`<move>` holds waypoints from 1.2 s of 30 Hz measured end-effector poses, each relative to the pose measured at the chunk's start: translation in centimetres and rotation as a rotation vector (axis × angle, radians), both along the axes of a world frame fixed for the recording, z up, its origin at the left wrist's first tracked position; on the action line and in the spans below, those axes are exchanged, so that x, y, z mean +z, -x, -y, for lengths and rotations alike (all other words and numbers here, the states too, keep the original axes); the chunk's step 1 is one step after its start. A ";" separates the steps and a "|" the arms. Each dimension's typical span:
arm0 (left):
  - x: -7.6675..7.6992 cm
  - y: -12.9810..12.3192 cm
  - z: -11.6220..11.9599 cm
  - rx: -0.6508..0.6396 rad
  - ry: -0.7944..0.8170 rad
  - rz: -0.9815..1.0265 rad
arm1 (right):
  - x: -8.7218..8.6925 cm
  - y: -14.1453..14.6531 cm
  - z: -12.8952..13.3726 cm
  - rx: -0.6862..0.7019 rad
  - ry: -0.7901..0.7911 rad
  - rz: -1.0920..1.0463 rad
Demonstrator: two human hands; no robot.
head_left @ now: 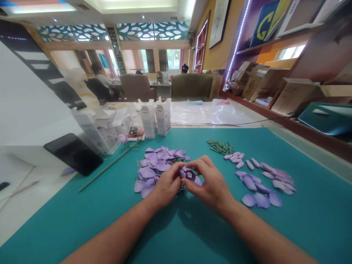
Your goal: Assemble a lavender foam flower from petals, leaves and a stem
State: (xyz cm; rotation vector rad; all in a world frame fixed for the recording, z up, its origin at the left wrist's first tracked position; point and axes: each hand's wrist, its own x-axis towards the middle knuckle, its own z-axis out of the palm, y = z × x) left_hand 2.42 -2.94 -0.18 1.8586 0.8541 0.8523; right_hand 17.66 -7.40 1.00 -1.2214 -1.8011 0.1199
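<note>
Between my two hands is a purple artificial flower (190, 176), with a dark centre and pale petals around it. My left hand (168, 183) has its thumb and fingers closed on the flower's left side. From the right, my right hand (210, 181) pinches the flower's rim between thumb and fingers. Just behind and left of my hands lies a heap of loose lilac petals (147, 172), with small purple ring-shaped pieces (187, 158) at its right edge. My fingers hide part of the flower.
On the green mat (110, 227), green stem pieces (220, 146), small lilac buds (235, 157) and sorted petals (261, 200) lie to the right. Leftward are a long-stemmed flower (107, 167), a black tablet (73, 154) and white boxes (163, 117). People sit far behind.
</note>
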 end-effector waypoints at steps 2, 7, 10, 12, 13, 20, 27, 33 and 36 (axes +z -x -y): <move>0.1 0.0 0.0 -0.010 0.030 0.023 | 0.0 0.0 0.0 0.008 -0.003 0.000; 0.1 -0.2 -0.2 -0.051 0.203 0.167 | 0.4 -0.7 0.0 0.026 -0.012 -0.032; -0.1 -0.2 -0.6 -0.054 0.304 0.234 | 0.7 -1.6 -0.3 0.011 -0.005 -0.083; -0.2 -0.1 -0.8 -0.048 0.347 0.269 | 0.7 -2.2 -0.6 -0.012 0.002 -0.136; -0.3 0.0 -0.8 -0.042 0.367 0.278 | 0.7 -2.4 -0.7 -0.021 0.008 -0.160; -0.2 0.4 -1.4 0.006 0.562 0.396 | -0.4 -3.8 -2.1 -0.065 0.120 -0.318; 0.1 0.5 -1.6 0.040 0.696 0.491 | -0.8 -4.3 -2.9 -0.112 0.212 -0.362; 0.1 0.6 -2.0 0.036 0.712 0.537 | -1.4 -4.5 -3.1 -0.081 0.270 -0.258; 0.3 0.9 -2.3 0.068 0.694 0.572 | -1.8 -4.4 -3.1 -0.018 0.319 -0.111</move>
